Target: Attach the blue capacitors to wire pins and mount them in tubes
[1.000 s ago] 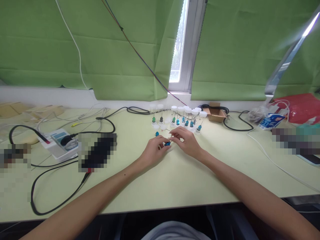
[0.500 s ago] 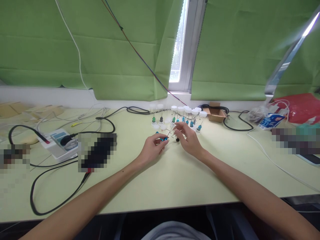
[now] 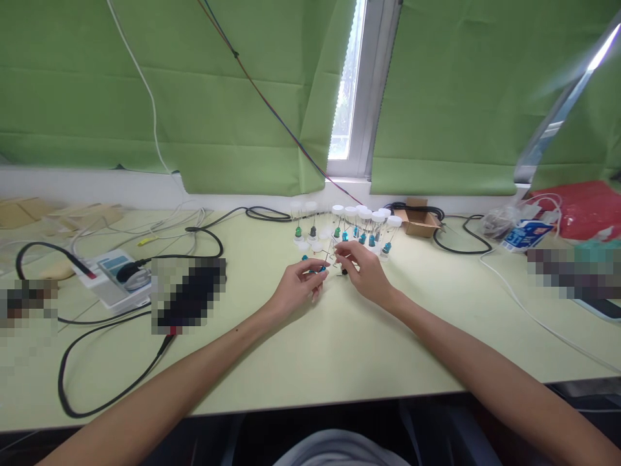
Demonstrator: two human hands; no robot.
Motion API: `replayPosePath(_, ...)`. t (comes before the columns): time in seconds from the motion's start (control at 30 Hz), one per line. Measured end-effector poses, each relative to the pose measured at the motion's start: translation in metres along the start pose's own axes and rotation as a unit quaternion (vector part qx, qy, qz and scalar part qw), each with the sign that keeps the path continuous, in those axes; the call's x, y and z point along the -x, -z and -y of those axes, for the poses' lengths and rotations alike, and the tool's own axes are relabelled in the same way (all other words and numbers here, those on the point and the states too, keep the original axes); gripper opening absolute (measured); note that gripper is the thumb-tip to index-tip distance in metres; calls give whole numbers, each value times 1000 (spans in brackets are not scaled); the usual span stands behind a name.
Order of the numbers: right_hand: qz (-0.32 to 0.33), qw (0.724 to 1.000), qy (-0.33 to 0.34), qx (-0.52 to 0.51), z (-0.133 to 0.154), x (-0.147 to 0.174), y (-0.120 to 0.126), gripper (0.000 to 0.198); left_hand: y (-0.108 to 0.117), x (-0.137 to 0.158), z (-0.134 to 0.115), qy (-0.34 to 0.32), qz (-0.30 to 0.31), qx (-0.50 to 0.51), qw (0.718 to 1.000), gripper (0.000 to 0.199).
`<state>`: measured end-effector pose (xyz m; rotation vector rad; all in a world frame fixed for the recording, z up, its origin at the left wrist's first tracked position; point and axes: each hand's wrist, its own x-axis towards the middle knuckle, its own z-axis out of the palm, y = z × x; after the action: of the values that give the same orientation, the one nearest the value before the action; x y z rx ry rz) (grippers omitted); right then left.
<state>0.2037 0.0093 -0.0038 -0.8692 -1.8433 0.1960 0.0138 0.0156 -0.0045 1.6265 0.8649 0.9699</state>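
Note:
My left hand (image 3: 298,285) is closed, thumb and fingertips pinching a small blue-hubbed needle (image 3: 323,268) whose thin dark shaft points up. Close on its right, my right hand (image 3: 366,268) has its thumb and fingers drawn together near the needle's upper end; what lies between them is too small to make out. Another blue hub (image 3: 305,258) shows just beyond my left fingers. Under my right fingers lies a small black piece (image 3: 344,272), partly covered. Behind both hands stand several clear vials with white caps (image 3: 394,222), holding blue, green or dark hubbed needles.
A small open cardboard box (image 3: 420,223) sits behind the vials to the right, with black cable around it. On the left are a white power strip (image 3: 121,285) and a looped black cable (image 3: 62,382). A white cable (image 3: 524,310) crosses the right side.
The needle in my left hand has turned more upright. My right fingers have moved slightly left and down, closer to the left hand. The vials have not moved.

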Motion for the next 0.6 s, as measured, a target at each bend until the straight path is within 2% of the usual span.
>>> replayPosePath(0.23,3,999,25,22,-1,0,1,14,0,-1,5,0,6,-4,1000,32)
replayPosePath(0.43,28,999,20,19,-4,1,0,19,-2,0,3,8,29,14,999,31)
replayPosePath(0.6,54,998,23,39,-8,1,2,24,-1,-1,2,2,3,6,1000,30)
